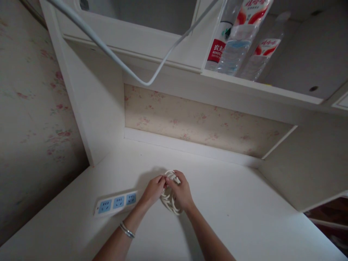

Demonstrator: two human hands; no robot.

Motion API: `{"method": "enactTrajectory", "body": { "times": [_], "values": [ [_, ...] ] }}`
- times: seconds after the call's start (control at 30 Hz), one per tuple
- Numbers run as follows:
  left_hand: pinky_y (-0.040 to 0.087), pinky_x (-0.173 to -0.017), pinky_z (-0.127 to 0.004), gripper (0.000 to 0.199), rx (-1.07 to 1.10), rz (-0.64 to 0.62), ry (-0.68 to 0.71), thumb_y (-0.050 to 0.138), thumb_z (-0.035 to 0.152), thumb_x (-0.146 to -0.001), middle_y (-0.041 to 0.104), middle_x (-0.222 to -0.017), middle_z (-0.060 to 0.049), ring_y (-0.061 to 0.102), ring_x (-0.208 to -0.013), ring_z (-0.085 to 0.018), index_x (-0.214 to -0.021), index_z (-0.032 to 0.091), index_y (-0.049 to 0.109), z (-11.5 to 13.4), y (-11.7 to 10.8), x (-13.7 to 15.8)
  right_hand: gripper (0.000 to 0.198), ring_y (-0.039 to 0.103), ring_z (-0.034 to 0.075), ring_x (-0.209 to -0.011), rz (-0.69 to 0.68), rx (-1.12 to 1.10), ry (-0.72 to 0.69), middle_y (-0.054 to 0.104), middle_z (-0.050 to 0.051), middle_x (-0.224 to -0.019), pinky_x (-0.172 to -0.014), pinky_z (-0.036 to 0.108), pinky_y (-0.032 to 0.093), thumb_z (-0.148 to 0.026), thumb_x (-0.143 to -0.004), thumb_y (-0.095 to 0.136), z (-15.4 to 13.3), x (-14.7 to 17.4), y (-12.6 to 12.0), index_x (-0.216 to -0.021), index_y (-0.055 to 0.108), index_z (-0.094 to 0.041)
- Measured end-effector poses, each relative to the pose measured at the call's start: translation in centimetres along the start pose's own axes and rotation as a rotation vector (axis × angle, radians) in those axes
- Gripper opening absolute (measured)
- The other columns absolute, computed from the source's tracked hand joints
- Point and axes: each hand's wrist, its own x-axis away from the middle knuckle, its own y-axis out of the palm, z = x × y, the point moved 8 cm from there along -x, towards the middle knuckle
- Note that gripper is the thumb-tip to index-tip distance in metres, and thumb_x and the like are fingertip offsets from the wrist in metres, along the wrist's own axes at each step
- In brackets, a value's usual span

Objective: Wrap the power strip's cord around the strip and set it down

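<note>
1. White cabinet [95, 90]: biggest item; side panel at L, upper compartments overhead, open recess btwn them & desk. Raised compartments prob. leave the work surface free for hands.
2. Desk [231, 195]: white, flat, runs under the recess; carries the power strip. Likely used as a steady base at easy reach.
3. Pale cable or tube [95, 39]: sags in a V across the upper view, in front of the cabinet; both ends out of frame, so can't tell what holds it up.
4. Three clear bottles w/ red labels, side by side in the upper R compartment: left bottle [217, 47], middle bottle [239, 43], right bottle [265, 50]. Prob. stored up there to keep them off the desk.
5. Power strip [119, 202]: white w/ blue sockets facing up, lying just L of the hands; face-up prob. for easy plug access.
6. Right hand [181, 192]: fingers closed round the coil's R side, thumb across it, prob. to stop loops springing apart.
7. Left hand [155, 188]: fingers pinching the coil's upper L edge, prob. for finer control of strands.
8. Cord coil [166, 197]: off-white loops btwn both hands, over the desk's middle; can't tell if it touches the surface, or if it joins the strip.
9. Bangle [127, 231]: silvery, on L wrist, clear of the loops.
</note>
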Motion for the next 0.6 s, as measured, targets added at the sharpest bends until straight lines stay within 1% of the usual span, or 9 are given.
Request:
{"method": "enactTrajectory", "body": {
  "times": [0.07,0.1,0.2,0.3,0.37,0.43,0.47,0.53,0.6],
  "values": [
    [0.040,-0.061,-0.023,0.042,-0.020,0.017,0.005,0.031,0.038,-0.092,0.064,-0.069,-0.003,0.057,-0.065,-0.014,-0.074,0.015,0.061,0.0,-0.1,0.0,0.034,0.053,0.023,-0.114,0.034,0.141,-0.022,0.060,0.011,-0.120,-0.103,0.039,0.038,-0.046,-0.080,0.060,-0.7,-0.5,-0.3,-0.099,0.068,-0.018],
    [0.040,-0.061,-0.023,0.042,-0.032,0.026,0.008,0.031,0.038,-0.093,0.065,-0.071,-0.003,0.057,-0.065,-0.014,-0.076,0.015,0.062,0.0,-0.2,0.0,0.034,0.052,0.024,-0.117,0.022,0.211,-0.033,0.058,0.012,-0.122,-0.105,0.039,0.036,-0.046,-0.081,0.059,-1.0,-0.7,-0.3,-0.097,0.069,-0.017],
    [0.039,-0.064,-0.023,0.039,-0.073,0.047,0.028,0.034,0.038,-0.093,0.067,-0.077,-0.004,0.058,-0.070,-0.015,-0.081,0.017,0.064,0.3,-0.5,0.2,0.036,0.053,0.025,-0.117,-0.114,0.367,-0.051,0.057,0.014,-0.126,-0.103,0.039,0.038,-0.045,-0.084,0.054,-1.3,-1.1,0.1,-0.097,0.069,-0.015],
    [0.040,-0.071,-0.024,0.035,-0.146,0.074,0.052,0.037,0.036,-0.093,0.068,-0.086,-0.006,0.060,-0.078,-0.016,-0.085,0.018,0.066,0.9,-0.8,0.6,0.037,0.058,0.024,-0.110,-0.241,0.485,-0.064,0.059,0.015,-0.123,-0.097,0.036,0.043,-0.041,-0.085,0.053,-1.6,-1.0,-0.1,-0.107,0.066,-0.014],
    [0.041,-0.076,-0.025,0.031,-0.206,0.111,0.057,0.040,0.035,-0.093,0.068,-0.095,-0.006,0.061,-0.084,-0.017,-0.101,0.020,0.065,1.4,-1.1,0.9,0.036,0.061,0.024,-0.105,-0.293,0.558,-0.088,0.061,0.015,-0.121,-0.094,0.034,0.045,-0.037,-0.085,0.053,-2.1,-1.0,-0.6,-0.111,0.064,-0.014],
    [0.042,-0.079,-0.025,0.036,-0.256,0.124,0.066,0.041,0.034,-0.092,0.066,-0.105,-0.006,0.061,-0.090,-0.017,-0.124,0.024,0.056,1.8,-1.2,1.2,0.032,0.063,0.024,-0.101,-0.327,0.622,-0.114,0.061,0.014,-0.121,-0.090,0.033,0.046,-0.034,-0.085,0.052,-2.6,-1.1,-1.3,-0.108,0.065,-0.015],
    [0.042,-0.081,-0.025,0.039,-0.270,0.114,0.073,0.041,0.033,-0.093,0.064,-0.108,-0.006,0.060,-0.091,-0.016,-0.130,0.027,0.051,2.0,-1.1,1.2,0.030,0.064,0.024,-0.100,-0.337,0.647,-0.125,0.061,0.014,-0.122,-0.088,0.033,0.047,-0.034,-0.085,0.052,-2.7,-1.2,-1.7,-0.105,0.066,-0.016],
    [0.042,-0.082,-0.024,0.038,-0.299,0.067,0.089,0.038,0.033,-0.094,0.062,-0.109,-0.004,0.060,-0.090,-0.015,-0.128,0.032,0.054,2.2,-0.9,1.2,0.030,0.065,0.024,-0.097,-0.345,0.676,-0.137,0.060,0.013,-0.123,-0.086,0.032,0.047,-0.035,-0.086,0.052,-2.8,-1.7,-2.8,-0.105,0.066,-0.017],
    [0.042,-0.080,-0.022,0.034,-0.322,0.025,0.098,0.038,0.034,-0.094,0.059,-0.104,-0.003,0.059,-0.085,-0.013,-0.118,0.034,0.062,2.3,-0.8,1.2,0.036,0.065,0.023,-0.095,-0.343,0.677,-0.124,0.061,0.014,-0.122,-0.084,0.032,0.047,-0.037,-0.085,0.053,-2.3,-2.5,-3.9,-0.112,0.063,-0.016]
  ]
}}
